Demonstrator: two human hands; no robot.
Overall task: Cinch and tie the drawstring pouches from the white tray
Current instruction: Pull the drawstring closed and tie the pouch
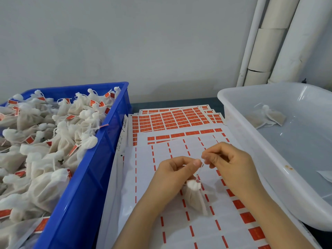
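Pouch (195,196), gauzy, bunched neck; string (199,172) apparently pinched.

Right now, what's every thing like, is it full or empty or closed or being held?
pouch: neck cinched shut
drawstring: pinched by both hands
left hand: pinches the drawstring
right hand: pinches the drawstring
blue crate: heaped full
white tray: nearly empty
top label sheet: mostly peeled
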